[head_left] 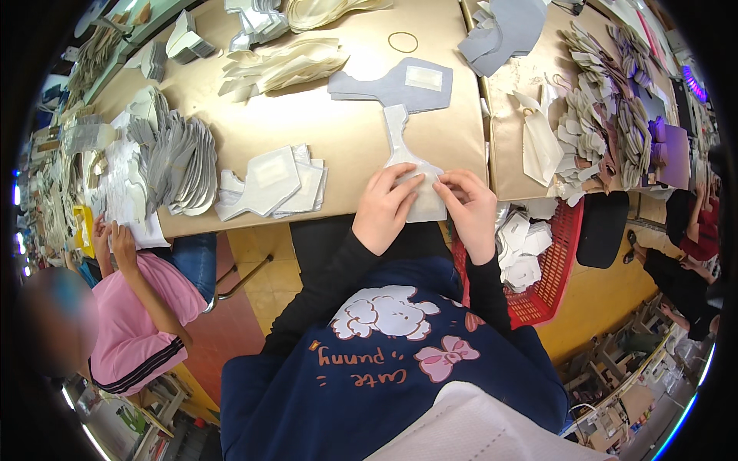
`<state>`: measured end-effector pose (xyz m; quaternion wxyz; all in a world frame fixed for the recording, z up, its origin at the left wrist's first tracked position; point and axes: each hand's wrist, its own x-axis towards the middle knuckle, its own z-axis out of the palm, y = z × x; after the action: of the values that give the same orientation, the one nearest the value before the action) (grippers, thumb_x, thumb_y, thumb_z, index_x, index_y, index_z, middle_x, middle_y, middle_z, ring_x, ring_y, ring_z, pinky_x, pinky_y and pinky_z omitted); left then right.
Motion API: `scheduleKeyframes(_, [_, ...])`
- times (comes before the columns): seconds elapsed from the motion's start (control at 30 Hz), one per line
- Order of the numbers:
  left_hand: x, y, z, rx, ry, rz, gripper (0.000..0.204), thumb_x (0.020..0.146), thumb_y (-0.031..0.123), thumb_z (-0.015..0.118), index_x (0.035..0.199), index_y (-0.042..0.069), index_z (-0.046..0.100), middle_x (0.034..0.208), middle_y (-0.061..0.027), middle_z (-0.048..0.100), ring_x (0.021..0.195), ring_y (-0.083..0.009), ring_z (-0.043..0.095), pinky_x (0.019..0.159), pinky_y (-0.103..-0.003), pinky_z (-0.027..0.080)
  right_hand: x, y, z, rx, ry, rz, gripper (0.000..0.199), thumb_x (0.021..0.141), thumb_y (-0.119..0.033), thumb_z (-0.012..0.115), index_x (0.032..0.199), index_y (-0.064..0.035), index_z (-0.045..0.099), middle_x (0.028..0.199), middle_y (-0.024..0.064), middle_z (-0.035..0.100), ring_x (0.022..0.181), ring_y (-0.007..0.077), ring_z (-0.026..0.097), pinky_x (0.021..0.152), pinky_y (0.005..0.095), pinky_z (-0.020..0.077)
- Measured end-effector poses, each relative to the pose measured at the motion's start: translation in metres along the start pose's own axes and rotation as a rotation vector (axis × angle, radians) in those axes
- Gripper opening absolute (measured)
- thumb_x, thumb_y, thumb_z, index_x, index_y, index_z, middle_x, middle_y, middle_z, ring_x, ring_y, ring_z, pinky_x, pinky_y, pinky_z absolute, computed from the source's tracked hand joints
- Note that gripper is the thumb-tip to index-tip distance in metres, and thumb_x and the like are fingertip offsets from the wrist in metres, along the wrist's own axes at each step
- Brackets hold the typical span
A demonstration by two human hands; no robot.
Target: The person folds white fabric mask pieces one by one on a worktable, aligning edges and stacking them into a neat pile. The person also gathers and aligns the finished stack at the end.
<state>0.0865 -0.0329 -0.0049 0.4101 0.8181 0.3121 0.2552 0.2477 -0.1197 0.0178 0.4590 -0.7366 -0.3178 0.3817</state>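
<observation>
At the near edge of the table I have a pale grey cut piece (396, 138) with a narrow neck and a wider lower end. My left hand (384, 206) presses its bent fingers on the left of the wide end. Thumb and fingers of my right hand (472, 209) pinch the right edge. A faint lighter patch shows on the piece between the hands; the fingers partly cover it. Just beyond, touching the neck's tip, lies a darker grey cut piece (384, 88) with a cream rectangle (424, 78) on it.
Left of my hands is a small stack of pale cut pieces (273, 180). Farther left stand grey bundles (181, 157); cream bundles (288, 65) lie beyond, near a rubber band (402, 41). A red basket (565, 253) is at my right, a person in pink (146, 315) at left.
</observation>
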Motion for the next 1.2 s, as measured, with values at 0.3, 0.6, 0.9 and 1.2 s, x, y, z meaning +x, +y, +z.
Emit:
scheduleKeyframes(0.3, [-0.011, 0.000, 0.010, 0.506, -0.049, 0.108, 0.048, 0.092, 0.012, 0.062, 0.140, 0.012, 0.059, 0.147, -0.0035, 0.052, 0.134, -0.0268, 0.049, 0.109, -0.048, 0.040, -0.031, 0.017, 0.013, -0.743, -0.039, -0.679, 0.045, 0.094, -0.020, 0.069, 0.138, -0.0129, 0.063, 0.146, 0.0049, 0.058, 0.142, 0.0318, 0.045, 0.121, 0.0503, 0.0265])
scheduleKeyframes(0.6, [-0.013, 0.005, 0.008, 0.604, -0.102, 0.014, 0.051, 0.100, 0.026, 0.056, 0.150, 0.018, 0.050, 0.156, 0.0016, 0.046, 0.143, -0.0198, 0.042, 0.117, -0.051, 0.029, -0.012, 0.039, 0.003, -1.082, 0.129, -0.444, 0.041, 0.107, -0.031, 0.046, 0.146, -0.0307, 0.057, 0.157, -0.0101, 0.046, 0.154, 0.0279, 0.026, 0.122, 0.0614, -0.0041])
scheduleKeyframes(0.9, [-0.002, 0.004, 0.011, 0.569, -0.018, 0.032, 0.058, 0.087, 0.027, 0.061, 0.144, 0.019, 0.056, 0.147, -0.0012, 0.050, 0.132, -0.0226, 0.045, 0.105, -0.044, 0.032, -0.016, 0.042, 0.003, -0.846, 0.014, -0.636, 0.044, 0.107, -0.031, 0.045, 0.148, -0.0178, 0.055, 0.160, -0.0042, 0.044, 0.155, 0.0314, 0.022, 0.124, 0.0576, -0.0033])
scheduleKeyframes(1.2, [-0.003, -0.003, 0.011, 0.522, -0.034, -0.039, 0.073, 0.086, 0.035, 0.064, 0.151, 0.007, 0.046, 0.154, -0.0071, 0.039, 0.140, -0.0273, 0.035, 0.110, -0.045, 0.029, 0.010, 0.033, 0.011, -1.008, 0.218, -0.430, 0.039, 0.108, -0.034, 0.043, 0.143, -0.0357, 0.061, 0.166, -0.0039, 0.033, 0.158, 0.0317, 0.007, 0.120, 0.0610, -0.0112])
